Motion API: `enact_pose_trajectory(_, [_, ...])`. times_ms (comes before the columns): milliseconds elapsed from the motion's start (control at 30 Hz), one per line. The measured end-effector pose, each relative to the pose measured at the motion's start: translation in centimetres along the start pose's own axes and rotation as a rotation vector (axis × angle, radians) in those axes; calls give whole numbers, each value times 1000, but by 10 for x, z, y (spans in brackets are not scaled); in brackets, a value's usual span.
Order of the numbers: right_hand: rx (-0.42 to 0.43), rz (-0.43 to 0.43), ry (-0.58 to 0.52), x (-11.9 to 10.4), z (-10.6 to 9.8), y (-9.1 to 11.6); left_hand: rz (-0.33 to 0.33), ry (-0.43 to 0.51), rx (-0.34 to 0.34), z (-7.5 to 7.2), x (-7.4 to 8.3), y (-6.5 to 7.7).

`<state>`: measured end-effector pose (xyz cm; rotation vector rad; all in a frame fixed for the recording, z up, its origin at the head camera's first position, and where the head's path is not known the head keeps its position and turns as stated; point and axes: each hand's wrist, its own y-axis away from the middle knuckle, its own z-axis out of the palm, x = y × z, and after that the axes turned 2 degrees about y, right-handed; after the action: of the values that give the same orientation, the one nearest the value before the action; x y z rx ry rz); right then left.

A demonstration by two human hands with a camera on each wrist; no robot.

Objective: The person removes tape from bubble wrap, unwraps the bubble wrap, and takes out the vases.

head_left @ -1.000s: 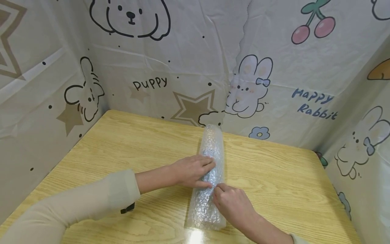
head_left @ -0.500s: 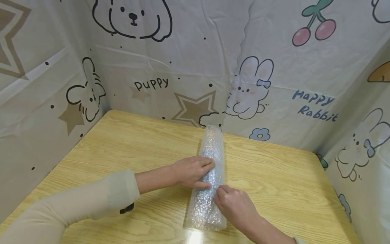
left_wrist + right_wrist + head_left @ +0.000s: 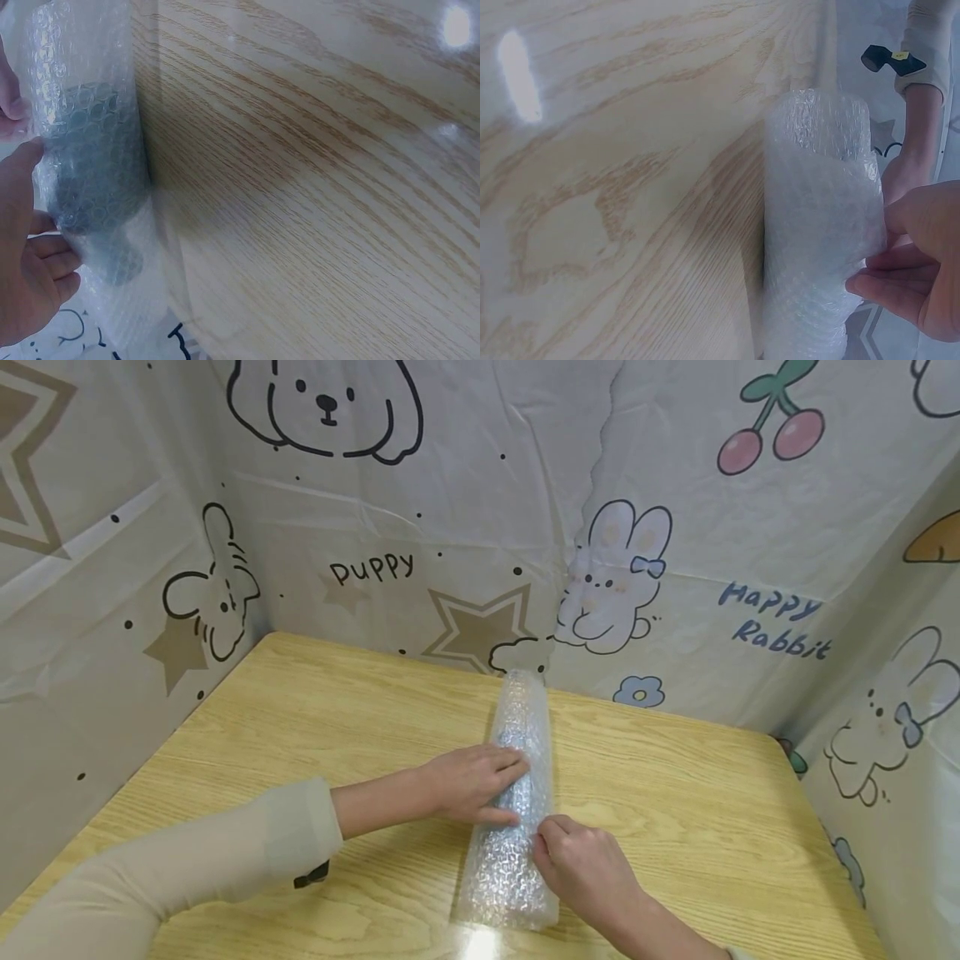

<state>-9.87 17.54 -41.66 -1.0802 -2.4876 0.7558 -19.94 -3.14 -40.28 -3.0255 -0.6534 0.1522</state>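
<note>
A long roll of bubble wrap [image 3: 513, 868] lies lengthwise on the wooden table. Through its layers a dark greenish, bottle-like object [image 3: 97, 165] shows in the left wrist view; its exact kind is blurred. My left hand [image 3: 472, 783] rests on the upper middle of the roll, thumb spread from the fingers. Lower down on the right side, my right hand [image 3: 585, 864] pinches the edge of the wrap between thumb and fingers. The right wrist view has this pinch at the roll's side, with the roll's end [image 3: 825, 124] hollow-looking.
The light wooden table [image 3: 300, 718] extends around the roll on both sides. A printed cloth [image 3: 465, 485] with cartoon figures hangs behind and at the sides. A small black device [image 3: 311, 875] shows under my left sleeve. Glare spots the table's front.
My right hand has shifted slightly to the right, still pinching the wrap's edge. The left hand and the roll stay almost where they were.
</note>
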Motion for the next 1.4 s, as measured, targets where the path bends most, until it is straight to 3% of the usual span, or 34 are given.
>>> enact_pose_trajectory(733, [16,67,-62,7,-3,13,0,28,20,2,0,0])
enact_pose_trajectory(1400, [-33,134,-154,11,-5,18,-3,14,7,1,0,0])
